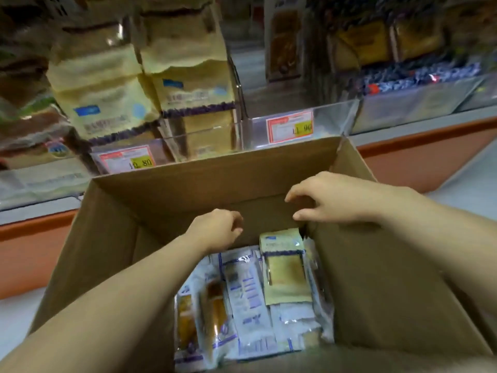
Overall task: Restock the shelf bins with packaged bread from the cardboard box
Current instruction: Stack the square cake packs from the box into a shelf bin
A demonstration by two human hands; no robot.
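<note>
An open cardboard box (166, 189) fills the lower middle of the head view. Several packaged breads lie flat on its bottom: a cream pack with a clear window (286, 273) at the right and white and blue packs (247, 300) beside it. My left hand (215, 230) hovers inside the box above the packs, fingers loosely curled and holding nothing. My right hand (330, 197) hangs higher, over the box's far right part, fingers apart and empty. Behind the box, clear shelf bins hold upright cream bread packs (107, 103).
A clear bin with a red and yellow price tag (290, 126) stands behind the box's far wall, no packs visible in it. More packaged goods (419, 76) fill bins at the right. An orange shelf edge (419, 146) runs along both sides.
</note>
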